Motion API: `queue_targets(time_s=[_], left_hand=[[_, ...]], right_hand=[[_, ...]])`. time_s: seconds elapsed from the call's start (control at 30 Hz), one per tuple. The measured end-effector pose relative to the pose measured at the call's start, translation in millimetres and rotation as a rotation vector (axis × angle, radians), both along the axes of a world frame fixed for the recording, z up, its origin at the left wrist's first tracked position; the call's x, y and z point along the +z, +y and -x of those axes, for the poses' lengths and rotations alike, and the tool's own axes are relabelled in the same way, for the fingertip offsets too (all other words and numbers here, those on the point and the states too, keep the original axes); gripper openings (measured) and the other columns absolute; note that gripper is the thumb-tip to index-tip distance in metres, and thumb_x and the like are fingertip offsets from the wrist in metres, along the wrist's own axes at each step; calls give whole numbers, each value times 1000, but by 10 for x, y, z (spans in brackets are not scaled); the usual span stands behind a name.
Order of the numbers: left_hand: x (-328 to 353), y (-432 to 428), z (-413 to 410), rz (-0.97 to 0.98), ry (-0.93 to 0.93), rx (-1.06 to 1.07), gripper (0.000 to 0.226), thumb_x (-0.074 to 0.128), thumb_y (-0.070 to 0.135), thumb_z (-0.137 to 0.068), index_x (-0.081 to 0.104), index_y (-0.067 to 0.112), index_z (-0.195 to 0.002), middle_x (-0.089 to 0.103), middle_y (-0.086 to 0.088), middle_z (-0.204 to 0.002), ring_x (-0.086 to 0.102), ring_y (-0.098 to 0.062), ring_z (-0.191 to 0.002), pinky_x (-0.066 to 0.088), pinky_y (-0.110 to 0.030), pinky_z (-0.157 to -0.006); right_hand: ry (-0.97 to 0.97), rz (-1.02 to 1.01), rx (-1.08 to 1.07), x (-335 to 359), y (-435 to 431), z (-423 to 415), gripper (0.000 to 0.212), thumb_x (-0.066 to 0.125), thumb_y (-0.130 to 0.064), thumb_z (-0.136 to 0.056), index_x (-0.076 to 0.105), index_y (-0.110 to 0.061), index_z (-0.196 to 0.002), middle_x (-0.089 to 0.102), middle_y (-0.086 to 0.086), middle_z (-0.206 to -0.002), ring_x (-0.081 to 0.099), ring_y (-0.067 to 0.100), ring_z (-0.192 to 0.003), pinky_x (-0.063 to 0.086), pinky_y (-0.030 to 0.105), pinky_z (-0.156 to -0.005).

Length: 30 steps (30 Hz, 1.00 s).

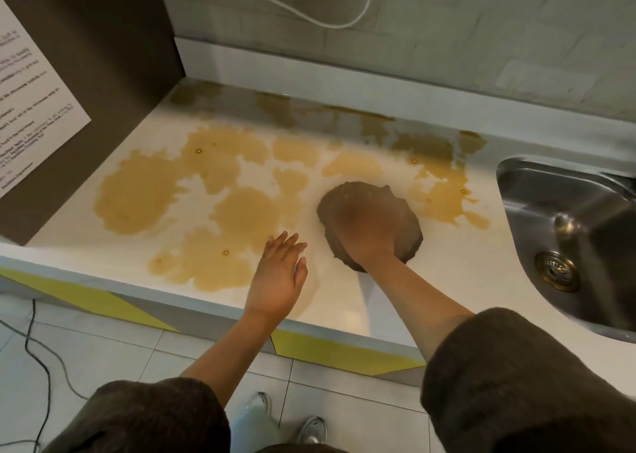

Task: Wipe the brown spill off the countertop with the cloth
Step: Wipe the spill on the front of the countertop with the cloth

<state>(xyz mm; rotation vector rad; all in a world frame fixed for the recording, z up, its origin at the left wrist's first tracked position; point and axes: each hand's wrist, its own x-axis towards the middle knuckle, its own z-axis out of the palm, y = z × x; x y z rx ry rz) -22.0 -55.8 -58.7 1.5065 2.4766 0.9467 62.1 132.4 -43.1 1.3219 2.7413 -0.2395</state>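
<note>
A brown spill (137, 194) lies in large patches over the white countertop (344, 301), from the left wall to near the sink. A brown cloth (351, 197) lies bunched on the counter right of centre. My right hand (364, 232) presses down on the cloth, blurred by motion, fingers spread over it. My left hand (278, 277) rests flat on the counter near the front edge, fingers apart, holding nothing. A faint wet streak shows beside my left hand.
A steel sink (578, 232) with a brass drain (555, 270) is set in the counter at the right. A dark side panel with a printed sheet (31, 101) stands at the left. A white cable (344, 22) hangs on the back wall. Black cords (41, 366) lie on the tiled floor.
</note>
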Motion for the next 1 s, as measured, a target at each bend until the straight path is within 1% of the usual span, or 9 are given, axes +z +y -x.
queue_targets(time_s=[0.13,0.27,0.33,0.47,0.57,0.63,0.7,0.83,1.0], left_hand=[[-12,-14,7,1,16,-20,49,24,34,-95,56,10,-124,50,-10,-136,32,-23,-136,12,-35,-117],[-16,-8,16,13,7,-14,50,24,35,-95,55,10,-125,49,-9,-137,32,-23,-136,10,-34,-117],[-23,-7,23,7,15,-15,48,25,33,-95,56,10,-123,51,-10,-135,34,-25,-134,8,-32,-116],[-12,-1,18,6,-1,-14,48,26,33,-94,57,10,-123,51,-10,-135,33,-24,-134,5,-29,-116],[-8,5,6,13,-2,-24,48,25,33,-94,56,10,-124,50,-9,-136,32,-23,-135,5,-29,-116],[-7,8,7,15,-1,-27,49,24,34,-95,55,11,-125,49,-8,-137,31,-22,-136,4,-29,-116],[1,9,7,19,-2,-26,51,23,35,-94,54,11,-126,48,-8,-139,29,-21,-137,3,-28,-116],[-19,1,6,14,-2,-18,53,21,37,-95,53,13,-128,46,-7,-141,26,-20,-138,2,-27,-116],[-40,-4,16,-4,-5,-2,51,23,36,-94,55,11,-125,48,-10,-138,30,-22,-137,7,-32,-117]], right_hand=[[-3,10,50,17,-100,118,68,17,-72,-90,7,-43,-151,0,7,-162,-8,41,-145,-8,69,-109],[62,-20,211,-36,-255,-302,65,18,-72,-89,15,-47,-149,8,1,-162,-3,35,-147,-7,64,-112],[81,-32,241,-50,-278,-554,66,16,-74,-86,19,-49,-147,11,-2,-161,0,32,-147,-6,62,-113],[81,-36,170,-45,-146,-672,66,15,-74,-85,20,-50,-147,11,-2,-161,0,32,-147,-7,62,-113],[55,-34,41,-31,-26,-448,63,19,-71,-90,15,-48,-149,8,2,-162,-3,36,-147,-7,66,-111],[27,-15,-41,-11,15,-229,64,18,-69,-91,11,-45,-150,3,5,-162,-6,39,-146,-8,68,-109],[6,-5,-58,10,9,-14,66,17,-69,-91,8,-42,-151,0,7,-162,-8,42,-145,-8,70,-108],[-12,1,49,15,-51,146,65,17,-69,-92,8,-43,-151,0,5,-162,-9,41,-145,-10,69,-108],[82,-15,222,-28,-173,-211,62,23,-69,-92,15,-47,-149,7,0,-162,-4,36,-146,-9,65,-111]])
